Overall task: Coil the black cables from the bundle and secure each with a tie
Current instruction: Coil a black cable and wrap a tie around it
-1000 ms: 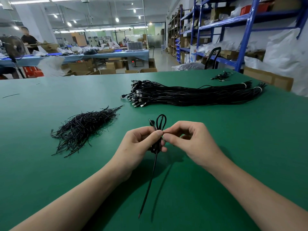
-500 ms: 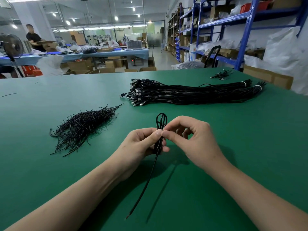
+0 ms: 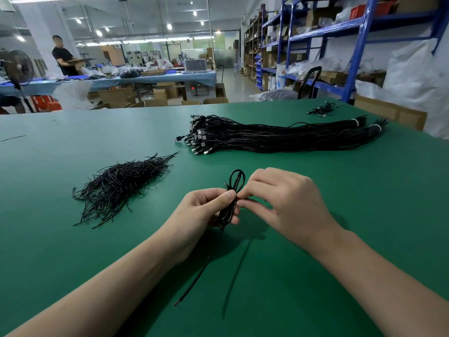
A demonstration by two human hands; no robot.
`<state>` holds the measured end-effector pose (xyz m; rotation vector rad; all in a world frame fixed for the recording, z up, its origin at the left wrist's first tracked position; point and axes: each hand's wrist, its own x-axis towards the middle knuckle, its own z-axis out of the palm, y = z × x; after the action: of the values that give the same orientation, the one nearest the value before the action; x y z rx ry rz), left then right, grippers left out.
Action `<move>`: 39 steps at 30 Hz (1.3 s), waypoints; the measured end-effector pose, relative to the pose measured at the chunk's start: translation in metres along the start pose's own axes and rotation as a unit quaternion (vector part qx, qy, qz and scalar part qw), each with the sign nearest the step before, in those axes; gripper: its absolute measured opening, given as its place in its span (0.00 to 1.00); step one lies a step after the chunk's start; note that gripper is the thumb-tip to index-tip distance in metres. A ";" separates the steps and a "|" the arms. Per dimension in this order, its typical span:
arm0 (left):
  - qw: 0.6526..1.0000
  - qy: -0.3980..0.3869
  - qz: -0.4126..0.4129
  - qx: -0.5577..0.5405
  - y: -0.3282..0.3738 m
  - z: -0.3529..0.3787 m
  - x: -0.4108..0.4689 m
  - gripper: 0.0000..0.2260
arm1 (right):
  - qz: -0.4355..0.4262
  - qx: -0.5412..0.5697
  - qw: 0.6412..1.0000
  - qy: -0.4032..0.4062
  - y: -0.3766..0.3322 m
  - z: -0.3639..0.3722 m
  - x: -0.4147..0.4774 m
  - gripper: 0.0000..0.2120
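A thin black cable (image 3: 237, 177) is folded into a small coil whose loops stick up between my hands. My left hand (image 3: 201, 212) pinches the coil's middle with thumb and fingers. My right hand (image 3: 284, 203) touches the same spot with its fingertips closed on the cable; whether a tie is there I cannot tell. The cable's free tail (image 3: 201, 268) hangs down toward me over the green table (image 3: 340, 215). The bundle of straight black cables (image 3: 279, 137) lies farther back, plugs to the left. A heap of black ties (image 3: 121, 186) lies to the left.
A small cluster of black cables (image 3: 322, 109) sits near the table's far right edge. Blue shelving (image 3: 352, 45) and cardboard boxes stand beyond the right edge. A person (image 3: 63, 57) stands at a distant bench, beside a fan (image 3: 15, 66).
The dangling tail has swung leftward and shortened a little as the coil is worked. Both hands stay pinched at the coil's middle. The distant person has moved right.
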<state>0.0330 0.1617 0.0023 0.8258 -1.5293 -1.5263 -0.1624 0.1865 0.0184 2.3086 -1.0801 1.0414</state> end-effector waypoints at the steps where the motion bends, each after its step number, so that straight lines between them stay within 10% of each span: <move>1: 1.000 -0.002 0.000 -0.005 0.000 0.000 0.000 0.10 | -0.005 -0.005 1.000 -0.002 0.000 0.000 0.000 0.06; 39: 0.997 0.038 0.071 0.007 -0.006 0.010 -0.003 0.11 | 0.134 0.183 0.974 0.008 -0.001 0.005 -0.004 0.06</move>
<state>0.0245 0.1684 -0.0036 0.7568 -1.5107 -1.3676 -0.1616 0.1862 0.0119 2.4719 -1.3123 1.4673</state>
